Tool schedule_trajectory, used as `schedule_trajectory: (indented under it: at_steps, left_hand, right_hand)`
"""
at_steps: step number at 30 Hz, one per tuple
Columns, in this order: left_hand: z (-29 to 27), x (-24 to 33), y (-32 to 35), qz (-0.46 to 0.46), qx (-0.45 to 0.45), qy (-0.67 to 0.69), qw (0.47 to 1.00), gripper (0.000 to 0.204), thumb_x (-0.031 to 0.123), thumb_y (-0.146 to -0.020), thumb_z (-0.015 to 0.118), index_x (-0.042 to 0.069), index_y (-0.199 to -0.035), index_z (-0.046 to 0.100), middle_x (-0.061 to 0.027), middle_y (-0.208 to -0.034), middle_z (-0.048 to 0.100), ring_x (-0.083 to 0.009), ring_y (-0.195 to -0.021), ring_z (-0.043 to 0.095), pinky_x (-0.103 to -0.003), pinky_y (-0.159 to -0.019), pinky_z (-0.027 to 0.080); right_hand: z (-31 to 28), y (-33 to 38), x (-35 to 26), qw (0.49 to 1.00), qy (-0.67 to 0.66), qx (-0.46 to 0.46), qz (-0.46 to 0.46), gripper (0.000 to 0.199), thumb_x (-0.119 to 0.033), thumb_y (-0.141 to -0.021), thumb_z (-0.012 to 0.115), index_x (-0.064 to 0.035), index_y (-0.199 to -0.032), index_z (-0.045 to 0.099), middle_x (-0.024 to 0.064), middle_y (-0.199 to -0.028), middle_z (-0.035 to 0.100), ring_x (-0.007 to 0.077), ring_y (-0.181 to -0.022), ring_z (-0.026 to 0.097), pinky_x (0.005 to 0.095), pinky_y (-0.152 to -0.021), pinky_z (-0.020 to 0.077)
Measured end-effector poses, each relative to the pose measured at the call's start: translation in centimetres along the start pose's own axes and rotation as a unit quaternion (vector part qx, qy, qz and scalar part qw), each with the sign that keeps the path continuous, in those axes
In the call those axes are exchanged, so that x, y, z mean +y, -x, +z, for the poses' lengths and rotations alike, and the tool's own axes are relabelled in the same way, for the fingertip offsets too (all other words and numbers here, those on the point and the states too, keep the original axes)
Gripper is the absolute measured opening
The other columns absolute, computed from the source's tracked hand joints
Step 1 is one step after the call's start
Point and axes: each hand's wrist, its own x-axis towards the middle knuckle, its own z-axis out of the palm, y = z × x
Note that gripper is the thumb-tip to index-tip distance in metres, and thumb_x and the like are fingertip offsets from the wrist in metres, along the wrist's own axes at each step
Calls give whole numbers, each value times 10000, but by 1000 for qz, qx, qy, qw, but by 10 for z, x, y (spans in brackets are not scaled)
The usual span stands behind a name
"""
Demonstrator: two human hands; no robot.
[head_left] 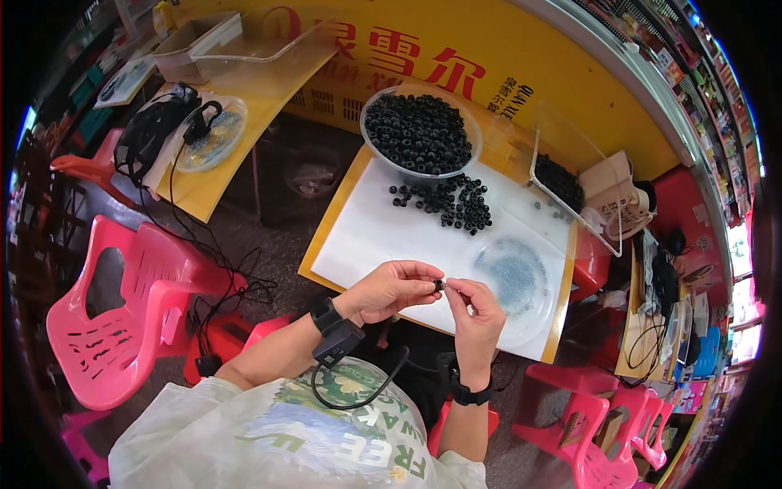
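Note:
My left hand (391, 289) and my right hand (476, 314) meet over the near edge of a white sheet (383, 228) on the yellow table. Together they pinch one small black ring-shaped part (440, 284) between their fingertips. A loose pile of the same black rings (456, 202) lies on the sheet farther away. Behind it stands a round clear bowl (419, 133) full of black rings. To the right of my hands rests a shallow clear dish (515, 277) holding tiny grey-blue pieces.
A clear rectangular tray (562, 183) with more black parts sits at the table's right end. Pink plastic chairs (122, 301) stand at left and lower right. A second yellow table (244, 90) at upper left bears a dish, black cables and clear boxes.

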Motion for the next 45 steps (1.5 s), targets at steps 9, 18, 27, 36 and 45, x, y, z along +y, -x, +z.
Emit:
schedule_trajectory:
  at_steps: [9,18,27,36,45]
  left_hand:
    - [-12,-3,0,24,5,-47,999,189,26,-919,657,10,-1107,642,-64,-1055,660,-146,-977,659,-281,-925,548]
    - [-30,-6,1,37,64,66,995,179,14,-923,644,30,-1101,644,-64,-1058,668,-151,-979,661,-263,-908,556]
    - [-63,-4,5,73,77,57,993,162,3,-923,634,34,-1081,646,-73,-1047,681,-159,-958,678,-252,-877,571]
    - [-73,-7,7,66,34,76,994,163,7,-918,644,27,-1080,641,-76,-1052,679,-167,-951,677,-259,-866,570]
    - [-70,-4,6,57,44,74,995,158,11,-925,637,19,-1082,635,-82,-1039,674,-164,-943,674,-256,-857,573]
  right_hand:
    - [13,2,-2,999,41,-4,-19,134,5,-846,708,-13,-977,728,96,-921,689,160,-743,634,270,-676,511]
    - [31,-1,18,989,94,-50,-99,235,-80,-895,666,-39,-1124,704,120,-1073,646,252,-899,639,329,-759,509]
    - [58,-92,85,881,447,-109,-106,617,-282,-962,553,59,-1442,368,250,-1531,325,375,-1439,286,483,-1166,255]
    - [60,-96,96,887,443,22,-128,119,-185,-796,747,-106,-859,683,43,-939,568,246,-953,562,413,-818,432]
    - [63,-107,109,887,451,-13,-101,107,-168,-777,743,-107,-859,707,55,-928,601,252,-945,593,420,-824,442]
